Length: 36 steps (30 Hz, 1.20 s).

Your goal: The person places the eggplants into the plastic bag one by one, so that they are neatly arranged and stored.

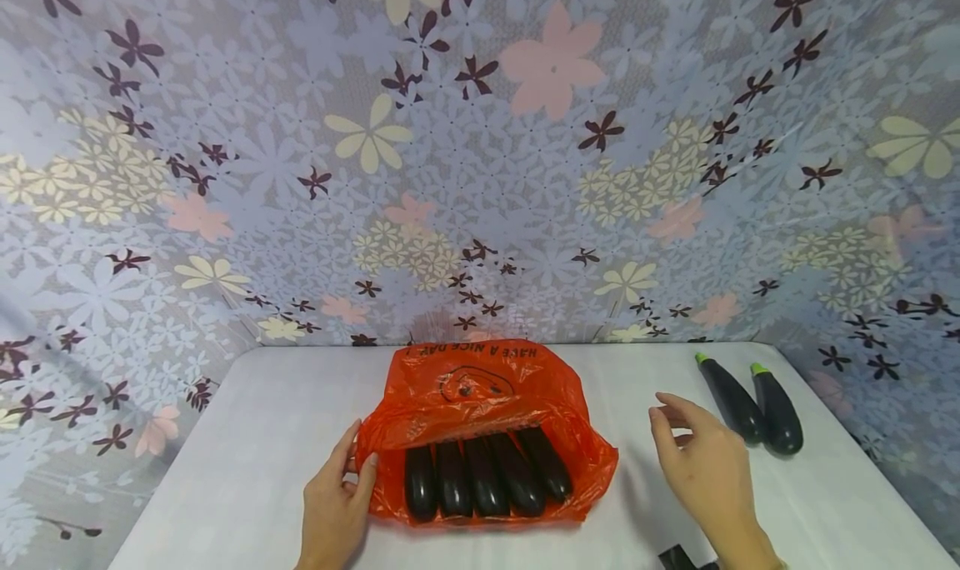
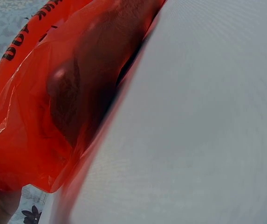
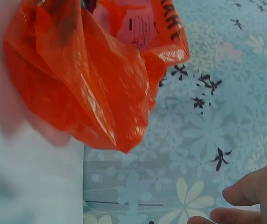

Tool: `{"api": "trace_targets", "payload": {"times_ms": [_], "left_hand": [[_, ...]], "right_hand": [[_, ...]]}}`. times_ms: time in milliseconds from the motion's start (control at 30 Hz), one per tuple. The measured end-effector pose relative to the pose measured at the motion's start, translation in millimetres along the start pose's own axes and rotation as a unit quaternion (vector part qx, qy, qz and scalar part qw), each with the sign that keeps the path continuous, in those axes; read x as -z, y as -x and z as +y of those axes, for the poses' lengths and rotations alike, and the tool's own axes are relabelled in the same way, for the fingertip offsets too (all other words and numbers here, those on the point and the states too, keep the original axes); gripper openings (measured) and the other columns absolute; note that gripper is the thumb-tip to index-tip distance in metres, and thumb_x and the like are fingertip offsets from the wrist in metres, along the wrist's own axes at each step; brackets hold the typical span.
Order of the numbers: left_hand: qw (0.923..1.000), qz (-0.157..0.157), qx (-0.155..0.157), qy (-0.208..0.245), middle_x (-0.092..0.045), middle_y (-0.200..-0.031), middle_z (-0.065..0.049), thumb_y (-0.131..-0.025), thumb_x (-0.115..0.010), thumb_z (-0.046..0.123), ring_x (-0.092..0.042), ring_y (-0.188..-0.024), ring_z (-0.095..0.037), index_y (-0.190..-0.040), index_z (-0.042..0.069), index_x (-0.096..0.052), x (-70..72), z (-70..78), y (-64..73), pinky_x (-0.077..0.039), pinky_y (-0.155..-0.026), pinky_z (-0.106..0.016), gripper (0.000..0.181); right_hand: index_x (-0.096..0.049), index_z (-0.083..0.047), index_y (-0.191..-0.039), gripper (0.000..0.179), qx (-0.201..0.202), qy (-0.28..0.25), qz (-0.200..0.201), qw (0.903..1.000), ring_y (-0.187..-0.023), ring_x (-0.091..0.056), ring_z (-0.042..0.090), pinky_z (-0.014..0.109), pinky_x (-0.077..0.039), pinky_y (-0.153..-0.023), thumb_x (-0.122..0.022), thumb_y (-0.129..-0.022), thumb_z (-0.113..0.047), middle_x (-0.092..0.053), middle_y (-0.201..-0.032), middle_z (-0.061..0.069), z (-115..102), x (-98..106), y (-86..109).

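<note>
A red plastic bag [image 1: 480,378] with black print lies on the white table, its mouth facing me. Several dark eggplants [image 1: 487,480] sit side by side inside, their rounded ends toward me. My left hand [image 1: 336,499] holds the bag's left edge, thumb in front and fingers behind; its fingertips [image 2: 5,205] show at the bag's edge in the left wrist view. Between the bag and two loose eggplants [image 1: 731,399] [image 1: 777,412] with green stem ends, my right hand [image 1: 708,466] hovers with fingers loosely bent and nothing in them.
The white tabletop [image 1: 255,437] runs back to a flower-patterned covering [image 1: 480,178] that rises behind it and along both sides. A small black object [image 1: 678,557] shows at the bottom edge beside my right wrist.
</note>
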<state>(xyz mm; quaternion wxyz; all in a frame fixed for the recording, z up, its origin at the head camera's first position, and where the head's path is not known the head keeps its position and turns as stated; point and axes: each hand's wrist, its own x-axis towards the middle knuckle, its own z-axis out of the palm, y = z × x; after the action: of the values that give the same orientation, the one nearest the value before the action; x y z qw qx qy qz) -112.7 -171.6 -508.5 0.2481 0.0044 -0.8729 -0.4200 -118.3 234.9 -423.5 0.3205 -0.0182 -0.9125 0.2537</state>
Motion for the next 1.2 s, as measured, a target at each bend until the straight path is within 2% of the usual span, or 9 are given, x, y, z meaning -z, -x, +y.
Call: {"api": "trace_targets", "payload": {"times_ms": [333,567,667,800,933,1067,1167,1200], "left_hand": [[1.0,-0.002,0.002,0.002,-0.067,-0.084,0.0,-0.092,-0.072,0.008,-0.057,-0.069,-0.005,-0.143,0.006,-0.055,1.1,1.6,-0.6,-0.053,-0.056,-0.02,0.053],[1.0,-0.001,0.0,0.005,-0.067,-0.082,0.001,-0.092,-0.073,0.007,-0.056,-0.068,-0.005,-0.142,0.005,-0.055,1.1,2.4,-0.1,-0.053,-0.054,-0.021,0.054],[1.0,-0.002,0.003,-0.004,-0.067,-0.083,0.001,-0.092,-0.073,0.008,-0.056,-0.068,-0.005,-0.142,0.006,-0.055,1.6,2.7,-1.0,-0.052,-0.054,-0.021,0.054],[1.0,-0.005,0.002,-0.003,-0.067,-0.084,0.0,-0.092,-0.072,0.008,-0.056,-0.069,-0.005,-0.143,0.006,-0.055,2.0,2.3,-1.5,-0.053,-0.055,-0.021,0.054],[1.0,-0.002,-0.002,0.002,-0.067,-0.084,0.0,-0.093,-0.072,0.008,-0.057,-0.07,-0.006,-0.143,0.006,-0.055,1.9,1.8,-1.0,-0.052,-0.054,-0.02,0.053],[1.0,-0.002,0.0,0.003,-0.068,-0.085,-0.001,-0.093,-0.072,0.008,-0.058,-0.071,-0.006,-0.143,0.006,-0.055,1.2,1.5,-1.5,-0.052,-0.054,-0.02,0.053],[0.9999,-0.007,0.006,0.005,-0.068,-0.086,-0.001,-0.093,-0.072,0.008,-0.058,-0.071,-0.006,-0.143,0.006,-0.054,1.3,1.7,-1.8,-0.052,-0.055,-0.02,0.053],[0.9999,-0.008,0.009,0.005,-0.068,-0.085,-0.001,-0.093,-0.072,0.008,-0.058,-0.07,-0.006,-0.143,0.006,-0.054,1.5,1.9,-1.8,-0.052,-0.054,-0.021,0.053]], "right_hand": [[-0.072,0.002,-0.115,0.029,-0.038,0.001,0.005,0.9993,-0.08,-0.071,0.036,0.051,-0.056,-0.062,-0.067,-0.094,-0.018,-0.075,-0.093,0.019,17.5,9.3,-11.4],[-0.071,0.003,-0.117,0.032,-0.073,0.012,0.003,0.9973,-0.076,-0.07,0.04,0.054,-0.052,-0.065,-0.063,-0.097,-0.02,-0.074,-0.096,0.022,42.0,15.1,-16.8],[-0.071,0.004,-0.117,0.032,-0.087,0.014,0.004,0.9961,-0.076,-0.07,0.039,0.044,-0.052,-0.059,-0.063,-0.098,-0.021,-0.073,-0.094,0.023,55.3,17.4,-20.6],[-0.071,0.004,-0.117,0.033,-0.117,0.014,-0.001,0.993,-0.066,-0.068,0.028,0.028,-0.045,-0.052,-0.063,-0.098,-0.023,-0.073,-0.092,0.024,75.1,21.0,-25.6],[-0.07,0.004,-0.119,0.037,-0.144,0.027,-0.009,0.9891,-0.067,-0.066,0.026,0.033,-0.047,-0.058,-0.06,-0.1,-0.026,-0.073,-0.097,0.025,92.5,24.0,-28.8],[-0.069,0.004,-0.122,0.038,-0.164,0.034,0.001,0.9859,-0.064,-0.054,-0.005,0.037,-0.045,-0.067,-0.059,-0.1,-0.026,-0.072,-0.103,0.026,108.3,26.0,-34.3],[-0.068,0.004,-0.123,0.04,-0.171,0.028,0.001,0.9848,-0.068,-0.06,0.003,0.047,-0.044,-0.084,-0.057,-0.1,-0.026,-0.07,-0.107,0.028,118.4,26.6,-37.4],[-0.067,0.005,-0.124,0.041,-0.172,0.026,-0.001,0.9848,-0.075,-0.065,0.015,0.053,-0.041,-0.09,-0.056,-0.1,-0.026,-0.069,-0.108,0.029,120.9,26.4,-38.1]]}}
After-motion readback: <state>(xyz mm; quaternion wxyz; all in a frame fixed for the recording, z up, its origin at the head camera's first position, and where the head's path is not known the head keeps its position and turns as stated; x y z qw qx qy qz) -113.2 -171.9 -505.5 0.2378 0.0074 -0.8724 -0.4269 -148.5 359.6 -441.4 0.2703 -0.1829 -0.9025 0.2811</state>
